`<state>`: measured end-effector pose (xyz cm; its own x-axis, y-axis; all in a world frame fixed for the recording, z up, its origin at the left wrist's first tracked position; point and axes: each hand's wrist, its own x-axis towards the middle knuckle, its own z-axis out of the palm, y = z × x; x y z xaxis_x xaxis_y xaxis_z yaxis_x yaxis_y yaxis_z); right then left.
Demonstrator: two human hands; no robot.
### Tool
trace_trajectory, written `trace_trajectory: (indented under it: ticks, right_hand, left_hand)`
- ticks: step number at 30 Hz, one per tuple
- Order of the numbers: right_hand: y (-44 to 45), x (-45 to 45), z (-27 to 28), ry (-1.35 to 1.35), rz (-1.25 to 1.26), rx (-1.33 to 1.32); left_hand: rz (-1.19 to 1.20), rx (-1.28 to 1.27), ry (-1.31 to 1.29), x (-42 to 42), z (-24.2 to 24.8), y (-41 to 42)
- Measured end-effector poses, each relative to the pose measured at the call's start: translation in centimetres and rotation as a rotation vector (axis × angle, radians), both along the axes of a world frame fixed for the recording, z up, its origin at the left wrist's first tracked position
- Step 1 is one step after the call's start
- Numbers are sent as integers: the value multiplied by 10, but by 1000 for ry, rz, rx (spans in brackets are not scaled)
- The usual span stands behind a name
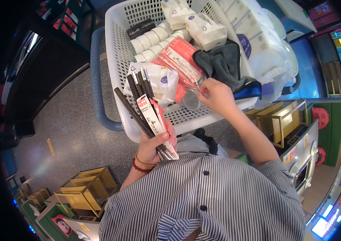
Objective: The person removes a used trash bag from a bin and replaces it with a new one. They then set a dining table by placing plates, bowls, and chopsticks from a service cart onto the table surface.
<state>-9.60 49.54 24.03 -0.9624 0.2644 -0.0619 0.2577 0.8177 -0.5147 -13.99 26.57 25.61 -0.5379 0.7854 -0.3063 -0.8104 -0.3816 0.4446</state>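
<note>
My left hand (158,141) is closed around a bundle of dark chopsticks (132,110) with silver ends, together with printed paper sleeves (150,117). Over the near part of a white plastic basket (113,60), the fingers of my right hand (217,95) pinch the clear wrapper (199,82) of a pack of red and white paper sleeves (182,60). A round clear lid or cup (191,100) lies just below those fingers. Beside the chopsticks is a white tissue pack (155,79). A dark grey cloth (223,63) hangs over the basket's right side.
Stacked white cups (150,40), a black packet (141,28) and more tissue packs (205,30) fill the far basket. A blue handle (98,78) rises at its left. Large wrapped tissue bundles (248,36) stand right. Yellow-framed chairs (83,189) and a table (304,153) flank me.
</note>
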Motion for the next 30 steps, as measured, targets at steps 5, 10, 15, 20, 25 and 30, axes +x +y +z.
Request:
trace_trajectory:
  ticks: [5, 10, 15, 20, 25, 30]
  right_hand:
    - [12, 17, 8, 48, -69, 23]
    - [11, 4, -6, -174, 79, 124]
    - [2, -15, -17, -221, -39, 138]
    - [14, -15, 2, -208, -121, 28]
    - [52, 42, 58, 219, -345, -175]
    - [105, 132, 101, 648, -733, -752]
  left_hand:
    - [0, -50, 39, -7, 0, 9]
    - [-4, -39, 64, -7, 4, 22]
    - [-40, -36, 85, -8, 7, 27]
    - [-54, -41, 86, -11, 11, 35]
    - [-81, -59, 142, -5, 21, 66]
    - [-171, 8, 235, 10, 34, 126]
